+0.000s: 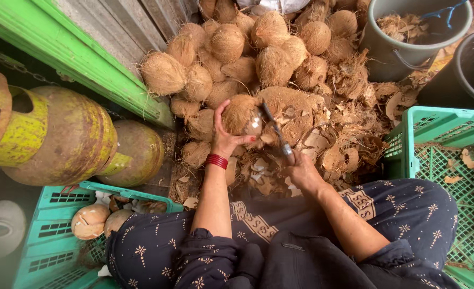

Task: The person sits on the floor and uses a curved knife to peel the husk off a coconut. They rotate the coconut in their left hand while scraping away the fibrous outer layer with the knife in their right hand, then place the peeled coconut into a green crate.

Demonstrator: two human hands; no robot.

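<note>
Head view: left hand (227, 140) cupping a husked coconut (241, 113) above the pile (247, 48), right hand (300, 170) gripping a knife (276, 130) against its shell, blade apt to skid off the curved husk toward the thumb.

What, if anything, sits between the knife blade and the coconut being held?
Nothing visible. The left hand grips the coconut from below and behind, and the knife in the right hand already meets its exposed right side, with only loose husk scraps lying beneath.

A coconut-husking yard: heaped coconuts (237, 59), plastic crates (440, 128), gas cylinders (60, 134).
</note>
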